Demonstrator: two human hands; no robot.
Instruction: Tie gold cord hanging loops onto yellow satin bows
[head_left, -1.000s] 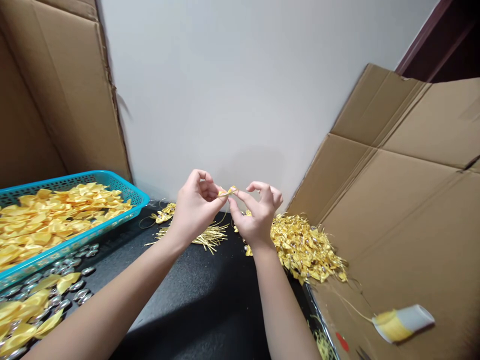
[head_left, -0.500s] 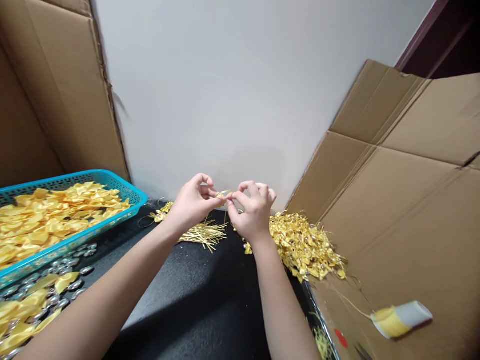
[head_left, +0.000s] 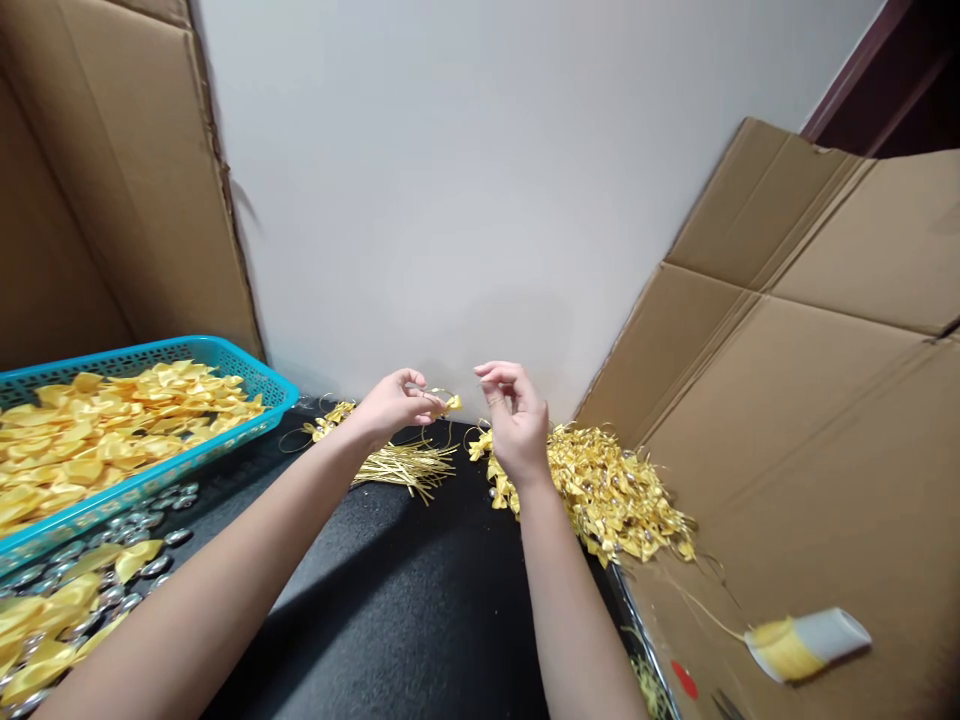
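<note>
Above the back of the black table [head_left: 390, 590], my left hand [head_left: 397, 405] pinches a small yellow ribbon bow [head_left: 453, 403] with a thin gold tie at its fingertips. To its right is my right hand [head_left: 515, 410], raised apart from the bow, thumb and fingers bent toward each other. Whether anything thin lies between those fingertips is too small to make out. Below my left hand lies a bundle of gold twist ties [head_left: 409, 466]. A heap of finished-looking yellow bows with silver beads [head_left: 607, 490] sits beside my right wrist.
A blue basket [head_left: 281, 395] full of yellow ribbon bows stands at the left. Silver beads [head_left: 150, 515] and loose bows [head_left: 56, 620] lie before it. At right, a spool of yellow thread [head_left: 806, 645] rests on cardboard near a scissors-like tip [head_left: 726, 705]. Cardboard panels [head_left: 840, 400] flank the wall.
My hands have separated: the right has moved away to the right and turned, while the left keeps the bow. The bow now shows more clearly.
</note>
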